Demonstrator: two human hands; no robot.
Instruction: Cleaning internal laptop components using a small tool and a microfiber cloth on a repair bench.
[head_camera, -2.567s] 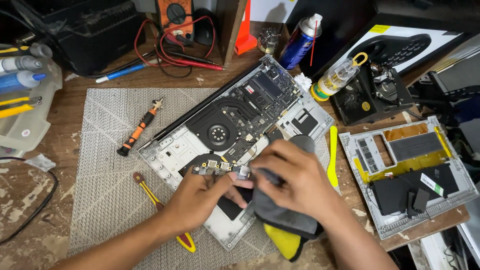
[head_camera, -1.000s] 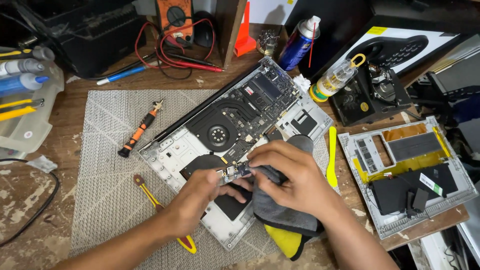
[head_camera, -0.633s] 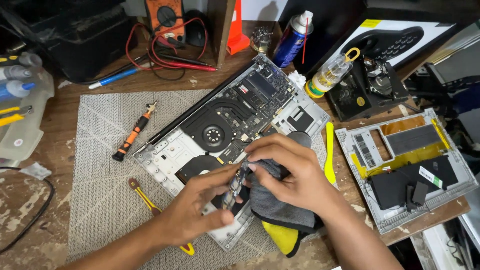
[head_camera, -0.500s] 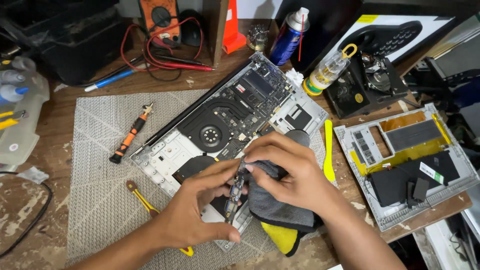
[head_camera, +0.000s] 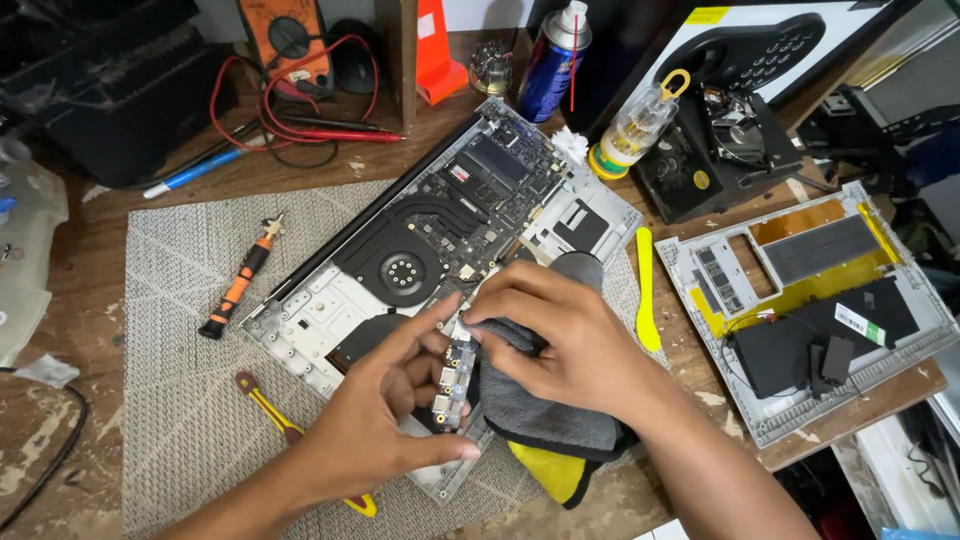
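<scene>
The left hand (head_camera: 385, 415) holds a small narrow green circuit board with metal ports (head_camera: 455, 380) upright, its fingers closed around the board's lower part and the forefinger stretched up along its edge. The right hand (head_camera: 560, 335) has its fingers curled shut on a dark grey microfibre cloth with a yellow underside (head_camera: 545, 430), pressing a fold of it against the top of the board. Both hands work just above the near corner of an opened silver laptop chassis (head_camera: 310, 315), which lies on a grey woven mat (head_camera: 170, 400) with its black fan and dark mainboard exposed. On the mat to the left lie an orange-and-black screwdriver (head_camera: 240, 280) and, nearer the wrist, a thin yellow-handled tool (head_camera: 275, 415). A yellow plastic pry tool (head_camera: 646, 290) lies just right of the chassis, and further right a detached silver bottom cover with black and gold patches (head_camera: 810, 300) rests on the wooden surface (head_camera: 70, 300). Behind the chassis stand a blue spray can (head_camera: 552, 62) and a clear bottle with a yellow cap (head_camera: 635, 125).
</scene>
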